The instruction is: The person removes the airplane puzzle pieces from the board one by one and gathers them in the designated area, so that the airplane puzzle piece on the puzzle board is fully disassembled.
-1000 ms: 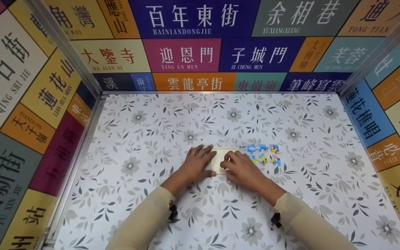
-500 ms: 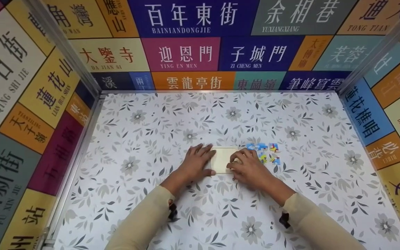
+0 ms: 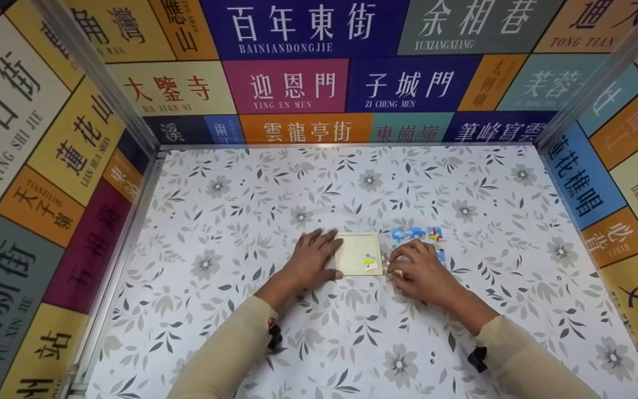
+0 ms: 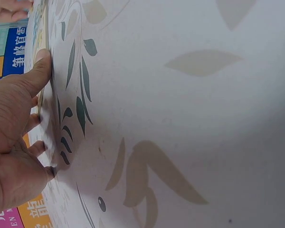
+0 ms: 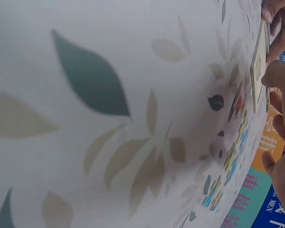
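A shallow pale wooden puzzle tray lies flat on the table. One yellow, blue and white jigsaw piece sits in its lower right corner. My left hand rests along the tray's left side, fingers spread and thumb near the front corner; the left wrist view shows that thumb against the edge. Just right of the tray is my right hand, fingers loosely bent over loose jigsaw pieces, partly hiding them. In the right wrist view its fingers are apart, beyond a piece with red on it.
A white tablecloth with grey leaves and flowers covers the table. Printed panels with large characters stand at the back, left and right. More colourful pieces lie in a small group right of the tray.
My right hand has moved right, off the tray and over the loose pieces. The yellow and blue piece now shows in the tray's corner. My left hand has stayed put.
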A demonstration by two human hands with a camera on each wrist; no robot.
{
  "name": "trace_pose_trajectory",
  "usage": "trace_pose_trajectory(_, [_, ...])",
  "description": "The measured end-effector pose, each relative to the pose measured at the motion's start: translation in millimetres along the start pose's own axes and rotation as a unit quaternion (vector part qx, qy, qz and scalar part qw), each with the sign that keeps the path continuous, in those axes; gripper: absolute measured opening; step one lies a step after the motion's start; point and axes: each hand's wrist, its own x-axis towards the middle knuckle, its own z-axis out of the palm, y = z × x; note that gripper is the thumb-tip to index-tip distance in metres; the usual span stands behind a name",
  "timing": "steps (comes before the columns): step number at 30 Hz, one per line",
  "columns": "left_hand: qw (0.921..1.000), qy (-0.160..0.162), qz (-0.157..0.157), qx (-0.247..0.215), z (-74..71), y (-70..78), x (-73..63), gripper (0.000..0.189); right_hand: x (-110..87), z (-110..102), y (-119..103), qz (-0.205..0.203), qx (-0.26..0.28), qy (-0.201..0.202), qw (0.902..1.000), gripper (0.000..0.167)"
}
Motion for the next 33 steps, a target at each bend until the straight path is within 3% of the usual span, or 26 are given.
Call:
trace_pose_trajectory(9, [0.9999,-0.001,-0.003,-0.014,2.0,-0.3,0.5,0.082,-22.3,-13,10,0.034,0.007,-0.01,0.9994,0.014])
trace_pose_trajectory(20, [0.9996,0.01,0.013,-0.024,-0.9,0.5,-2.5,0.08,-45.4,-23,23,0.028,0.008,0.035,0.999,0.02])
trace_pose_trajectory(33, [0.9994,0.014,0.016,-0.026,-1.4,0.7,-3.3,0.08,-53.8,-21,27,0.049,0.006,0.011,0.9987,0.017])
